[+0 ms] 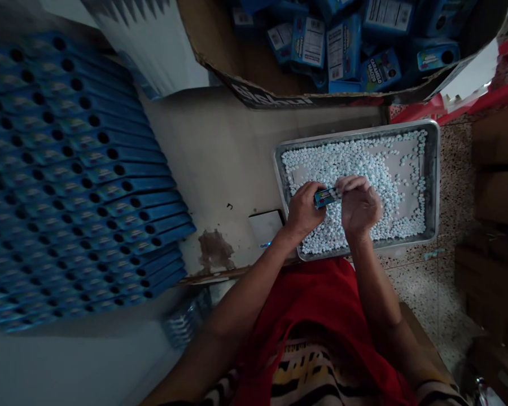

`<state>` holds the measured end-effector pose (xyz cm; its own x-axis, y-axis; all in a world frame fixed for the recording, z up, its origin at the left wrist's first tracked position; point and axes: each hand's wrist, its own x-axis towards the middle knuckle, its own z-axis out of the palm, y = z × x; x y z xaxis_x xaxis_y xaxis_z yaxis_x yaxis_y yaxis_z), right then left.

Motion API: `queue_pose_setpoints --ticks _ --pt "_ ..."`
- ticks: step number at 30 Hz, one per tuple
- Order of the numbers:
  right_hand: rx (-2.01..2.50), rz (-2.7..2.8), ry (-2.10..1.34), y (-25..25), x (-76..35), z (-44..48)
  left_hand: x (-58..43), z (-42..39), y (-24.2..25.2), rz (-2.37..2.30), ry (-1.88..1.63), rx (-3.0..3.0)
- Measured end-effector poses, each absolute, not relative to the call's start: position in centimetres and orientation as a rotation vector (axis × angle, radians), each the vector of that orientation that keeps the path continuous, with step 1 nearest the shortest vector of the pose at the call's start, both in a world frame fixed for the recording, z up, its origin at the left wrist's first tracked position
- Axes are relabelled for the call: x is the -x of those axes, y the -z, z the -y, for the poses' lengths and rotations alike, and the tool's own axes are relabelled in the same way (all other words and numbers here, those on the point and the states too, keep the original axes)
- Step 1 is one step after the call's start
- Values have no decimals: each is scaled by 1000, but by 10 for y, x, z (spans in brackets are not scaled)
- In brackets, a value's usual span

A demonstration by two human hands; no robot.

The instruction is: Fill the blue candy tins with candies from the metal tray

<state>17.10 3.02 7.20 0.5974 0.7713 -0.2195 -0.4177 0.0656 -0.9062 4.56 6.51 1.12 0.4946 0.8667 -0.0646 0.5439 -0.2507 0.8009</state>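
A small blue candy box (324,197) is gripped in my left hand (303,210), above the left half of a metal tray (432,186). Its end points right, toward my right hand (361,206). That hand is turned palm up with its fingers curled in against the end of the box. A few pale candies (337,195) show between the fingertips and the box; how many the hand holds is hidden. Small round white and pale blue candies (330,163) lie loose across the tray below both hands. White dust coats the right palm and fingers.
Stacked blue boxes with round holes (88,169) fill the left side. A cardboard carton (254,93) of blue boxes stands behind the tray. On the table (203,163) lies a flat pale device (266,227) with a small blue light. Brown cartons (497,197) stand at right.
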Motion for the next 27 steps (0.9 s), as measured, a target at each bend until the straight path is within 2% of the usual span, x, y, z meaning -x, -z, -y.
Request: queue_pose_setpoints --ticks 6,9,12,16,19,22,27 --pt "1415 689 -936 -56 -191 -4 -33 -73 -13 -1234 -587 -1985" --pt "1960 1039 -662 -23 -235 7 -16 -87 -8 -1335 -742 -1966" --pt "2445 1391 -356 20 -265 1 -5 -93 0 -1226 -769 -1933" --pt "2569 1571 -241 56 -252 -16 -4 -84 7 -1153 -706 -1850" --pt "2492 1526 -444 60 -232 -21 -9 -74 7 -1217 -659 -1795" --pt "2320 1091 -781 53 -228 -20 -11 -70 2 -1241 -659 -1820" --pt "1480 154 -1363 7 -223 -13 -10 -69 -7 -1241 -590 -1947"
